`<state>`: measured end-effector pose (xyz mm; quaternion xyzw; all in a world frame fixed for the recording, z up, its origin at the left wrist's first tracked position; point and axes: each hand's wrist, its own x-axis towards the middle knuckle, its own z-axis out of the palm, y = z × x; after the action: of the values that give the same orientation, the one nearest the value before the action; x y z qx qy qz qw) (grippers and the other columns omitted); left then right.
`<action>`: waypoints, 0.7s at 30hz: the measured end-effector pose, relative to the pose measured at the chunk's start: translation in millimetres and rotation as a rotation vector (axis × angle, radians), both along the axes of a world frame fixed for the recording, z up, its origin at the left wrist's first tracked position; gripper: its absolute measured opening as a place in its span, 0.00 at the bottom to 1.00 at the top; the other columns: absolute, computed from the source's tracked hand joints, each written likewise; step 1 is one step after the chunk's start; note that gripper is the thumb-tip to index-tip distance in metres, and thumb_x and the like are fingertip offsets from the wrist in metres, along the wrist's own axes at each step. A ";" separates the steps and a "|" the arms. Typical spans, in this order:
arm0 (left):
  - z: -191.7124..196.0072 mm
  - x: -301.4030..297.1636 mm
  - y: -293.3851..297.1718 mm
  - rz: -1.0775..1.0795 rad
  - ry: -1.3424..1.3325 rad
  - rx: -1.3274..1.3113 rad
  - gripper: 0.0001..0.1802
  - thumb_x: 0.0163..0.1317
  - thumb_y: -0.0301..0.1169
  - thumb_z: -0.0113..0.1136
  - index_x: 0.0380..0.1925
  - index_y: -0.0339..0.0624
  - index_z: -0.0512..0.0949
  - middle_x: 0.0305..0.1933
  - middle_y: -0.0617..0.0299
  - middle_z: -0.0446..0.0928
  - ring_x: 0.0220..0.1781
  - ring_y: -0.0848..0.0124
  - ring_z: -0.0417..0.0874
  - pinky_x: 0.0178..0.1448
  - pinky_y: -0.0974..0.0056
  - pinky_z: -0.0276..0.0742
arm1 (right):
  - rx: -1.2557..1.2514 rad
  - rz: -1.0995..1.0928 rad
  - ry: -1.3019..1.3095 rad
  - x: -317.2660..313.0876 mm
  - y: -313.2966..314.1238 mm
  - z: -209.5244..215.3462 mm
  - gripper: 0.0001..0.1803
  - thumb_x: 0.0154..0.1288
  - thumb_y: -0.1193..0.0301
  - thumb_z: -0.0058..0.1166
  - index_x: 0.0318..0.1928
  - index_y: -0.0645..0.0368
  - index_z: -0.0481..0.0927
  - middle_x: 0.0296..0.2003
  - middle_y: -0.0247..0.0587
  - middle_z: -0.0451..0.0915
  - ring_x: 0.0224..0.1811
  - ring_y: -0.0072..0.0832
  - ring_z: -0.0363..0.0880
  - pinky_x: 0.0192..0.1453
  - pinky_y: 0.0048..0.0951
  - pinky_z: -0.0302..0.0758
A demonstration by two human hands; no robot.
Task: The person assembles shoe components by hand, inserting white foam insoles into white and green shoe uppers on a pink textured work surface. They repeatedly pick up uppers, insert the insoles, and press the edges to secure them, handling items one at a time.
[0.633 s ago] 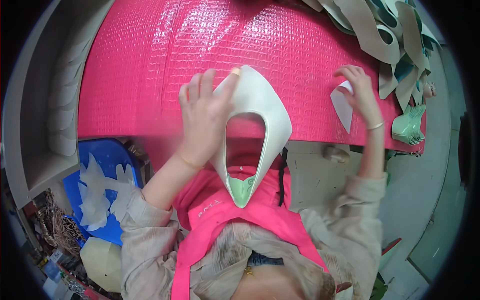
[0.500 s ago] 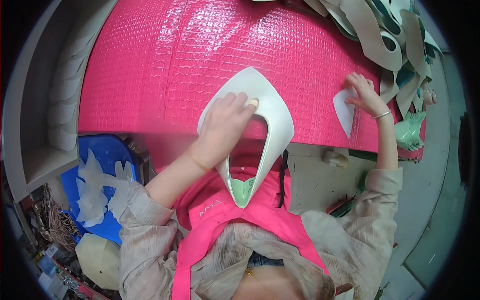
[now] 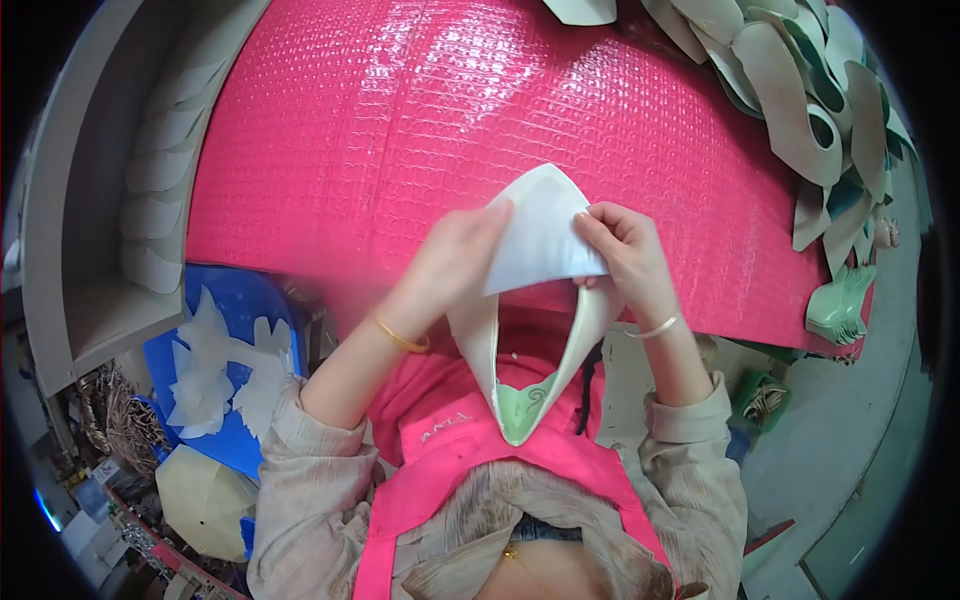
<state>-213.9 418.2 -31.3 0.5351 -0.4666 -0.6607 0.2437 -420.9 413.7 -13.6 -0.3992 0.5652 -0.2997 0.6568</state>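
A white shoe upper (image 3: 472, 340) with a pointed front and a pale green lining at its heel end lies over the near edge of the pink table, against my apron. Over its front part a thin white curved piece (image 3: 545, 240) is held between my two hands. My right hand (image 3: 630, 255) pinches the piece at its right edge, thumb on top. My left hand (image 3: 455, 255), blurred by motion, is closed at the left edge of the same piece. Whether the fingers also grip the upper beneath is hidden.
A heap of shoe uppers (image 3: 785, 90) covers the far right of the pink table (image 3: 330, 150). Stacked pale green pieces (image 3: 840, 305) sit at its right corner. To the left are a grey shelf (image 3: 65, 230) with white pieces and a blue chair (image 3: 225, 440) with translucent scraps.
My right hand has brought the white piece from the table's right side onto the upper's front. My left hand has moved from pressing on the upper to the piece's left edge.
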 end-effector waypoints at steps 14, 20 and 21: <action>13.2 -10.2 -11.8 0.145 -0.245 -0.120 0.12 0.60 0.32 0.54 0.26 0.33 0.69 0.11 0.60 0.71 0.08 0.74 0.72 0.08 0.71 0.62 | -0.048 -0.054 0.313 11.7 -10.9 -8.7 0.14 0.62 0.67 0.51 0.27 0.67 0.73 0.14 0.38 0.72 0.09 0.23 0.72 0.08 0.23 0.63; 10.8 -8.5 -15.5 0.091 -0.291 -0.163 0.12 0.59 0.32 0.55 0.26 0.35 0.69 0.11 0.59 0.70 0.09 0.69 0.73 0.09 0.66 0.63 | -0.049 -0.049 0.341 15.1 -11.7 -6.1 0.14 0.61 0.67 0.51 0.26 0.68 0.73 0.14 0.39 0.72 0.08 0.25 0.72 0.08 0.23 0.63; 12.5 -10.1 -15.0 0.030 -0.514 -0.279 0.10 0.58 0.32 0.56 0.29 0.36 0.69 0.14 0.58 0.72 0.13 0.67 0.75 0.15 0.63 0.67 | -0.068 -0.029 0.391 15.6 -12.0 -5.8 0.14 0.61 0.67 0.51 0.26 0.68 0.73 0.14 0.41 0.72 0.09 0.27 0.73 0.10 0.25 0.64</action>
<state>-224.0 403.3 -18.8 0.6531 -0.5914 -0.4294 0.1984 -405.2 401.7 -19.4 -0.4635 0.6771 -0.2449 0.5164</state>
